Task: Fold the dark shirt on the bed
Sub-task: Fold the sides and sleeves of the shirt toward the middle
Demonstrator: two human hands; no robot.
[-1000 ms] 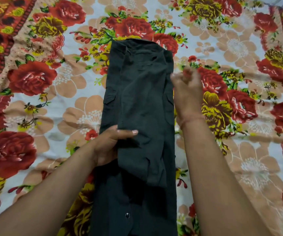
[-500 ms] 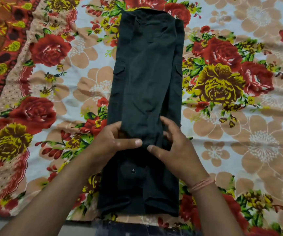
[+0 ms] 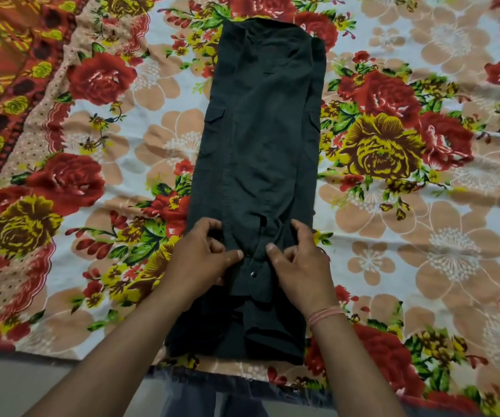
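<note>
Bed, covered by a floral sheet (image 3: 393, 236) in red, yellow and peach on a pale ground; a darker red patterned border runs along the far left. Shirt (image 3: 260, 130): dark, lying flat on the sheet at centre, folded lengthwise into a long narrow strip, its far end towards the top, its near end just short of the bed's front edge; a pocket flap shows at each long side, and one metal snap (image 3: 253, 274) on the lower part. Left hand (image 3: 203, 260): on the strip's lower left, fingers curled, pinching the cloth. Right hand (image 3: 296, 263): on the lower right, just beside the left, fingers likewise closed on a fold of cloth. Wrist thread (image 3: 325, 314): pink, on the right wrist.
</note>
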